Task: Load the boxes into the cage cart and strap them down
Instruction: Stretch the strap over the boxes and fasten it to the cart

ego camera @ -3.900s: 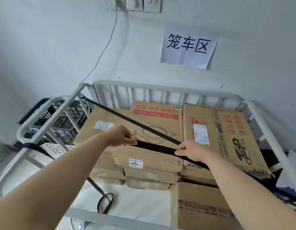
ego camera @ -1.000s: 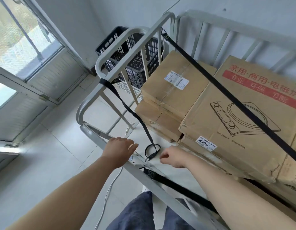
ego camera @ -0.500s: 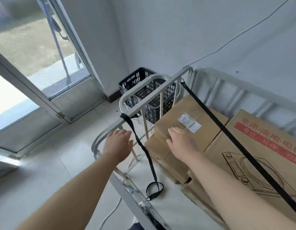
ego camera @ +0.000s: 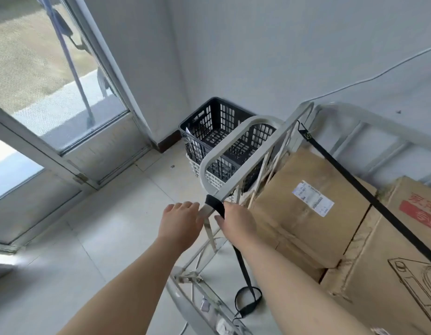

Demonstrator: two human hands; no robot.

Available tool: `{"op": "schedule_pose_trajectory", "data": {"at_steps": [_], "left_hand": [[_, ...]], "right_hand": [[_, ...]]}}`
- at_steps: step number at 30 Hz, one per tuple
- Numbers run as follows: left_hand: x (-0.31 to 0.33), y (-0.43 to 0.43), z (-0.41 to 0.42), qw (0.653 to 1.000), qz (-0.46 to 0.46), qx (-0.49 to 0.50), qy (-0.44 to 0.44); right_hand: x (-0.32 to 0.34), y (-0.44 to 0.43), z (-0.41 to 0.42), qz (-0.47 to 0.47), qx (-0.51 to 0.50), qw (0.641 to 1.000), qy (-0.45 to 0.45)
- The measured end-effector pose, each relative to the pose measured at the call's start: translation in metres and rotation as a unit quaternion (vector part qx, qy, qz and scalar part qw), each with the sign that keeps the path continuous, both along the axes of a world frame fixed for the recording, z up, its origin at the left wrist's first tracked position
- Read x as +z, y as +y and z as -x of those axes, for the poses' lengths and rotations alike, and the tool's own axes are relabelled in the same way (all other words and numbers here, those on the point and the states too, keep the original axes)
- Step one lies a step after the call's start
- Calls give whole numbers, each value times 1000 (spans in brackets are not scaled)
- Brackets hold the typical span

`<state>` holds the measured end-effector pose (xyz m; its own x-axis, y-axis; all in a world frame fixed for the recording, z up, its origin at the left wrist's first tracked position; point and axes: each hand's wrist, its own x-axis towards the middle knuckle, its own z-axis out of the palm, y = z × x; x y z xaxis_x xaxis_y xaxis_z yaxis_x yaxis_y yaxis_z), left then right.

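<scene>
1. The white cage cart (ego camera: 204,174) fills the right side of the view. Its side rail runs from the far corner down toward the person.
2. Cardboard boxes sit stacked inside it. A plain box (ego camera: 306,189) with a white label lies against the side rail, and a box with red printing (ego camera: 391,250) is just beside it.
3. A black crate (ego camera: 217,126) stands on the floor outside the cart, in the corner of the room.
4. A taut black strap (ego camera: 364,191) runs diagonally from the far corner post across the box tops.
5. A second black strap (ego camera: 215,207) wraps over the side rail and hangs down to a loop on the cart floor.
6. The right hand (ego camera: 236,220) touches this strap at the rail, but I cannot tell whether it grips it.
7. The left hand (ego camera: 179,221) reaches to the rail just beside the wrap, fingers straight and holding nothing.
</scene>
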<state>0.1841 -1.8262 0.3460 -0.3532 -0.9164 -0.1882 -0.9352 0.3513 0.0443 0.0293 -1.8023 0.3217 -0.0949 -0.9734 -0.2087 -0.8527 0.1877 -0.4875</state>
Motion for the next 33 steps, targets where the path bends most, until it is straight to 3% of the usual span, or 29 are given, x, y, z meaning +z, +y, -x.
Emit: {"op": "schedule_pose_trajectory", "data": {"at_steps": [3,8,15,27,33], "left_hand": [[-3,-3,-2,1000,-10,-9,13],[1,-1,5,999,-36,0,27],[22,-11,29,997,-49,-56,27],[28,-27,23,994,-93,-9,56],[14,-67,13,996,-63,5,55]], "right_hand": [[-1,-4,0,-14,-14,1000,2],[20,11,18,-24,16,994,-104],[59,19,34,-50,48,985,-158],[82,6,41,-61,27,992,-110],[63,-27,35,-61,-18,987,-148]]}}
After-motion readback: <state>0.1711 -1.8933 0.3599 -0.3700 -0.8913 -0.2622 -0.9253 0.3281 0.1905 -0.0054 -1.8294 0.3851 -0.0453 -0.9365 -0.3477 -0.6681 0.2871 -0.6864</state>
